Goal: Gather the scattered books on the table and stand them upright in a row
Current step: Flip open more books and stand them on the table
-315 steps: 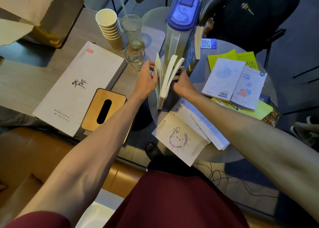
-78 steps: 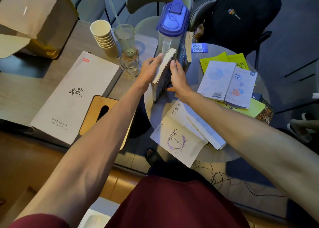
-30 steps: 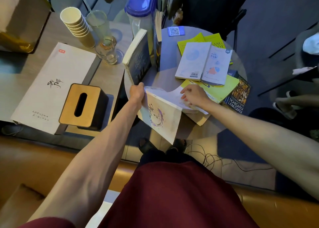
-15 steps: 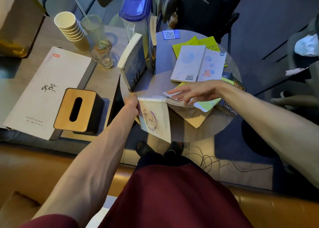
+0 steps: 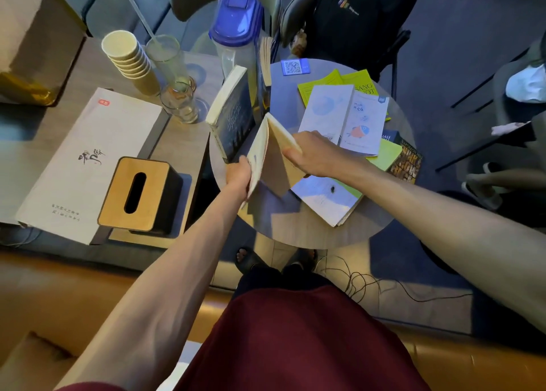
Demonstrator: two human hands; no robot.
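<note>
On the round grey table (image 5: 298,231) two dark books stand on edge: one (image 5: 233,118) leaning at the left, another (image 5: 263,74) behind it against the jug. My left hand (image 5: 240,175) grips the near lower edge of a cream paperback (image 5: 273,157) held upright and tilted. My right hand (image 5: 310,151) grips its right side. Flat on the table lie a pale book with a small dark spot (image 5: 328,197), a light blue book with a fish (image 5: 344,118), yellow-green books (image 5: 334,80) and a dark patterned book (image 5: 406,161).
A blue-lidded jug (image 5: 236,35), a glass (image 5: 180,101), a tall glass with a straw (image 5: 167,56) and stacked paper cups (image 5: 130,59) crowd the left. A wooden-topped tissue box (image 5: 139,195) and a white menu (image 5: 88,160) lie on the adjoining table. Chairs with a black backpack (image 5: 354,15) stand behind.
The cream paperback was lifted off the flat pile and stood on edge between both hands. My right hand moved from the pile onto the book's side. The pale book beneath is now uncovered.
</note>
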